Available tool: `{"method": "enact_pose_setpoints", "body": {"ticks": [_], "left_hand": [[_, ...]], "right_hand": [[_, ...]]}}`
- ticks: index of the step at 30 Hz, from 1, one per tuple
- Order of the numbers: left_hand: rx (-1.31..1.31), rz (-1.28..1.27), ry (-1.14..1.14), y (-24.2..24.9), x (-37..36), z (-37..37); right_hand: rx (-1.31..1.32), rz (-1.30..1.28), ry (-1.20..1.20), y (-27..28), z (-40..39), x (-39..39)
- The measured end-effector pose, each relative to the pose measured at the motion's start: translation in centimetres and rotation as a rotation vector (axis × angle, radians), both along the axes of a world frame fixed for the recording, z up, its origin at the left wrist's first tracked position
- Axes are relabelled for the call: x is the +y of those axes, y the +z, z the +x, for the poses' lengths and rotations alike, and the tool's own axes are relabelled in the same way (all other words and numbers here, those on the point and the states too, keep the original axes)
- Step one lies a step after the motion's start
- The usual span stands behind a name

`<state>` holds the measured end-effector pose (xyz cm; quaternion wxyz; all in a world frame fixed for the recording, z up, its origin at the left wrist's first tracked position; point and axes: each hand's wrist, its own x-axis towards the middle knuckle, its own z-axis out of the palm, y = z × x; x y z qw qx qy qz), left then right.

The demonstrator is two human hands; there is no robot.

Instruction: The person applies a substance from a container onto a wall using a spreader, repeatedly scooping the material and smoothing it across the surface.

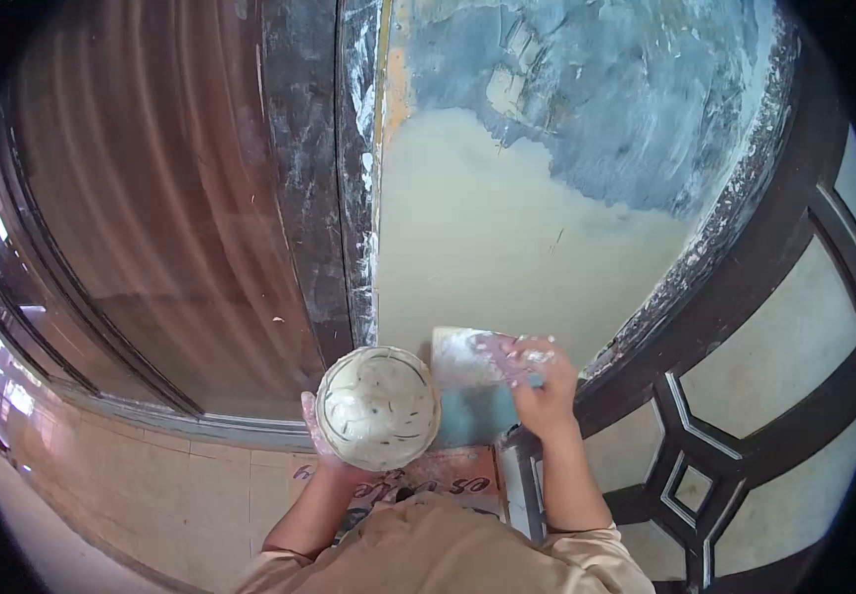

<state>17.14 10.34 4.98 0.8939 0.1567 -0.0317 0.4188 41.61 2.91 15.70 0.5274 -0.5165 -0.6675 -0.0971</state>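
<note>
My left hand (315,428) is closed on a round bowl (379,408), with fingers showing at its left edge and the rest hidden beneath. Pale wet putty coats the inside of the bowl, and dark streaks cross it. To the right, my right hand (544,388) grips a wide putty knife (459,358) smeared with white, its flat blade pointing left close to the bowl's rim. Putty also covers the fingers of that hand. Both hands are in front of the wall panel (487,257), whose lower part has a smooth cream coat; above it the surface is patchy blue-grey.
A dark wooden frame (311,178) spotted with white borders the panel on the left, beside brown glazed doors (151,218). On the right stands a dark lattice door (774,366) with pale panes. Below are floor tiles (220,495) and a printed sheet (467,473).
</note>
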Motion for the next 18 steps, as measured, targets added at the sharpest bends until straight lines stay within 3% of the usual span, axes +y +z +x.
{"method": "enact_pose_setpoints", "body": {"ticks": [2,10,13,18], "left_hand": [[0.013,0.004,0.010,0.2,0.2,0.0],[-0.032,0.045,0.021,0.1,1.1,-0.5],[-0.078,0.074,0.018,-1.5,1.5,-0.4],[-0.111,-0.009,0.104,-5.3,2.4,-0.7]], "right_hand": [[-0.137,-0.001,0.099,-0.3,-0.3,-0.4],[-0.418,0.020,0.011,2.9,-2.3,-0.2],[-0.477,-0.237,-0.073,6.1,-4.1,0.2],[-0.419,-0.419,-0.110,5.5,-5.7,1.8]]}}
